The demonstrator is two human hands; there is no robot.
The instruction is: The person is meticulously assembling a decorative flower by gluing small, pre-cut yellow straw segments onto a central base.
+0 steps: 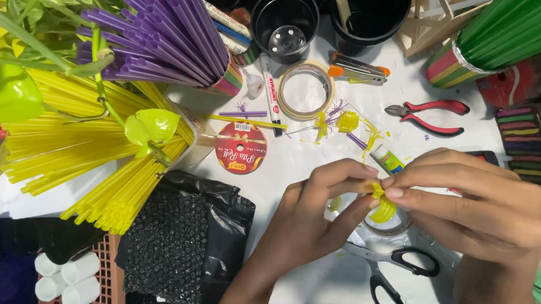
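My fingers [385,188] pinch a small looped bundle of yellow straw strips [382,207], my left hand [313,214] closing on it from one side and my right hand [475,203] from the other, just above the white desk [314,275]. Under the bundle lies a clear tape roll [395,227], and black-handled scissors [393,274] rest just below my hands. Further up the desk sit yellow straw scraps [346,122], a wider tape ring [305,90] and red-handled pliers [430,115]. To my left, long yellow straws [76,155] fan out beneath a bunch of purple straws [166,38]; green straws [513,29] stand at top right.
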